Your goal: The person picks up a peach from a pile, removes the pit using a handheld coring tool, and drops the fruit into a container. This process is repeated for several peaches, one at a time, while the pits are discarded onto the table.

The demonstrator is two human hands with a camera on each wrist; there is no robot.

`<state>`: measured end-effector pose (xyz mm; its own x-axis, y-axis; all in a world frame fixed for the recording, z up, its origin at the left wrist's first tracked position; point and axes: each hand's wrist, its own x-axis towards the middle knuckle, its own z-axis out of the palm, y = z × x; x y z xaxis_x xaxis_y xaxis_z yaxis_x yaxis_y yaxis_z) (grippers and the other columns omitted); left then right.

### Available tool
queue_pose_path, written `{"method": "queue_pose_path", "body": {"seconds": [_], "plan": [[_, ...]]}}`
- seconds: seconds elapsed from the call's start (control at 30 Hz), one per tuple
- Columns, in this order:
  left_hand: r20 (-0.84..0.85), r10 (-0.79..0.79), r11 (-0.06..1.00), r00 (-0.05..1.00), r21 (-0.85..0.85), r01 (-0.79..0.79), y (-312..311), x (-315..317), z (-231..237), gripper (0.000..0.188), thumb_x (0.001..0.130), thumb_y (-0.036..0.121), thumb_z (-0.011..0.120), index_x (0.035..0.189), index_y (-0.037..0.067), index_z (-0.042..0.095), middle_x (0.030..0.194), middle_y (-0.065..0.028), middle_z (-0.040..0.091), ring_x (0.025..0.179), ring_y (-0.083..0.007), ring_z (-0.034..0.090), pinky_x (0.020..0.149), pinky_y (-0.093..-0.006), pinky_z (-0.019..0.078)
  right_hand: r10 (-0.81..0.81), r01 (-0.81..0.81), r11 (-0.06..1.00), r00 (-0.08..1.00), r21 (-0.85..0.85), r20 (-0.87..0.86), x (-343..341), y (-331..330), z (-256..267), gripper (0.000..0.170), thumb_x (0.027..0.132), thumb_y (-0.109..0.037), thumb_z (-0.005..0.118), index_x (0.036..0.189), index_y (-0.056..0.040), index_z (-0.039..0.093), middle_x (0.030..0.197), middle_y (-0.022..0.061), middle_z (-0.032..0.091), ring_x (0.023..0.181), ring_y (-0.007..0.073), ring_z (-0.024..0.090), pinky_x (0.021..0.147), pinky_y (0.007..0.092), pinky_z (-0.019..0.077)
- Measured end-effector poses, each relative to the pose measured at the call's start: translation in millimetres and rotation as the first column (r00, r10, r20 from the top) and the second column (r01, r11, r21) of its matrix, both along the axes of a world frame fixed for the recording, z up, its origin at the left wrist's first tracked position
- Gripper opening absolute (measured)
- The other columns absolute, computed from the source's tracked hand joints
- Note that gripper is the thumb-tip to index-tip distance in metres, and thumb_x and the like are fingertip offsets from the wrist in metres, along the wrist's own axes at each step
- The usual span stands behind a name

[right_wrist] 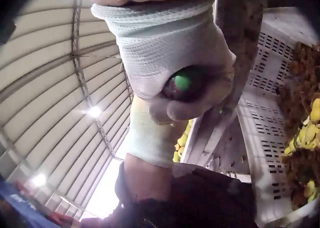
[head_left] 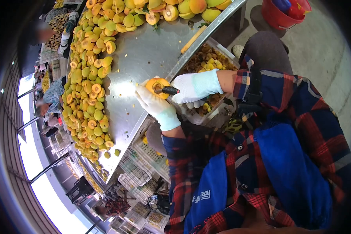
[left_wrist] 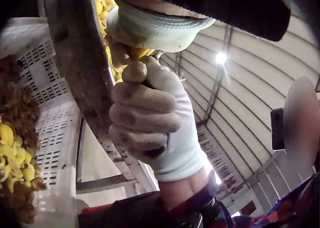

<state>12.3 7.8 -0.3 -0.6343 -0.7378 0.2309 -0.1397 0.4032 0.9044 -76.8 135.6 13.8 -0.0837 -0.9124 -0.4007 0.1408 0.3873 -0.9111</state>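
In the head view my gloved left hand holds a halved yellow peach, its cut face and brown pit hollow turned up. My gloved right hand grips a dark-tipped pitting tool, whose tip overlaps the middle of the cut face. The right wrist view shows the right hand curled round the tool's handle, which has a green end. From the left wrist, the right hand appears as a fist close beyond the left glove's cuff; the peach is mostly hidden there.
Many peach halves are heaped along the far side of the metal table. A crate of pits and yellow pieces stands beneath its near edge. A yellow-handled tool lies at that edge, and a red bucket sits on the floor.
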Motion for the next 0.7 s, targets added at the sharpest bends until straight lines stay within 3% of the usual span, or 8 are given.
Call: {"method": "queue_pose_path", "body": {"seconds": [0.03, 0.07, 0.13, 0.2, 0.27, 0.37, 0.6, 0.7], "plan": [[-0.151, -0.013, 0.974, 0.988, 0.222, 0.047, -2, 1, -1, 0.024, 0.1, 0.022, 0.046, 0.095, 0.001, 0.057, 0.094, -0.0123, 0.058, 0.084, -0.0211, 0.059, 0.077, -0.0332, 0.0504, 0.028, -0.027, 1.0, 0.995, 0.013, -0.095, 0, -1, 2, 0.033, 0.087, -0.023, 0.049, 0.078, 0.0053, 0.063, 0.067, 0.014, 0.066, 0.056, 0.0249, 0.067, 0.052, 0.0335, 0.0559], [-0.147, -0.012, 0.973, 0.989, 0.226, 0.045, -1, -1, 3, 0.024, 0.1, 0.022, 0.046, 0.095, 0.001, 0.057, 0.094, -0.0123, 0.058, 0.084, -0.0211, 0.059, 0.077, -0.0332, 0.0504, 0.029, -0.028, 0.999, 0.995, 0.016, -0.091, 1, -5, -5, 0.033, 0.087, -0.023, 0.049, 0.078, 0.0053, 0.063, 0.067, 0.014, 0.066, 0.056, 0.0249, 0.067, 0.052, 0.0335, 0.0559], [0.023, -0.02, 0.986, 1.0, 0.168, 0.016, 1, -1, 7, 0.039, 0.104, 0.031, 0.035, 0.096, -0.001, 0.055, 0.094, -0.0114, 0.058, 0.083, -0.0193, 0.059, 0.076, -0.0324, 0.0503, -0.067, -0.054, 0.981, 0.804, -0.185, -0.591, 7, -14, -28, 0.032, 0.086, -0.021, 0.05, 0.075, 0.0052, 0.066, 0.066, 0.0125, 0.067, 0.057, 0.0239, 0.067, 0.053, 0.0347, 0.0539], [0.058, -0.039, 0.997, 0.998, 0.067, 0.035, 0, -1, 4, 0.039, 0.104, 0.032, 0.036, 0.098, -0.002, 0.054, 0.093, -0.0112, 0.058, 0.083, -0.0184, 0.059, 0.076, -0.0314, 0.0504, -0.107, -0.041, 0.972, 0.799, -0.231, -0.592, 11, -13, -27, 0.034, 0.087, -0.022, 0.051, 0.073, 0.0054, 0.065, 0.066, 0.0111, 0.067, 0.057, 0.0218, 0.067, 0.054, 0.0341, 0.0534], [0.008, 0.07, 0.983, 0.998, 0.169, -0.07, 8, -4, 8, 0.039, 0.104, 0.033, 0.036, 0.098, -0.002, 0.053, 0.093, -0.0121, 0.057, 0.084, -0.0183, 0.059, 0.076, -0.0303, 0.0502, -0.062, 0.061, 0.998, 0.997, -0.011, -0.045, 12, -7, -8, 0.034, 0.088, -0.024, 0.054, 0.074, 0.005, 0.065, 0.065, 0.0104, 0.066, 0.055, 0.0202, 0.064, 0.053, 0.0345, 0.0522], [-0.058, 0.091, 0.985, 0.994, 0.153, -0.081, 3, -4, 0, 0.038, 0.103, 0.033, 0.039, 0.096, -0.002, 0.053, 0.09, -0.0122, 0.058, 0.082, -0.018, 0.059, 0.073, -0.0297, 0.0503, -0.005, 0.007, 1.0, 0.979, -0.008, 0.203, 1, -3, -13, 0.033, 0.088, -0.026, 0.056, 0.076, 0.0038, 0.064, 0.065, 0.0099, 0.065, 0.053, 0.0181, 0.062, 0.052, 0.0333, 0.051], [0.03, -0.136, 0.979, 0.99, 0.157, 0.13, -6, 2, 7, 0.032, 0.102, 0.028, 0.044, 0.094, -0.001, 0.054, 0.084, -0.0131, 0.062, 0.075, -0.0183, 0.061, 0.068, -0.0299, 0.0509, 0.065, -0.066, 0.998, 0.98, 0.001, 0.188, -2, 0, -9, 0.028, 0.088, -0.021, 0.056, 0.079, 0.0049, 0.063, 0.065, 0.0091, 0.062, 0.05, 0.016, 0.058, 0.048, 0.0289, 0.0483], [-0.162, 0.137, 0.96, 0.977, 0.265, -0.09, 5, -7, 2, 0.035, 0.101, 0.03, 0.043, 0.094, -0.001, 0.055, 0.085, -0.0152, 0.063, 0.076, -0.0205, 0.062, 0.07, -0.0306, 0.0521, -0.018, 0.018, 1.0, 0.969, 0.001, 0.248, 13, -8, -11, 0.027, 0.088, -0.02, 0.056, 0.079, 0.0058, 0.061, 0.066, 0.0099, 0.062, 0.05, 0.0159, 0.058, 0.048, 0.0295, 0.049]]}}
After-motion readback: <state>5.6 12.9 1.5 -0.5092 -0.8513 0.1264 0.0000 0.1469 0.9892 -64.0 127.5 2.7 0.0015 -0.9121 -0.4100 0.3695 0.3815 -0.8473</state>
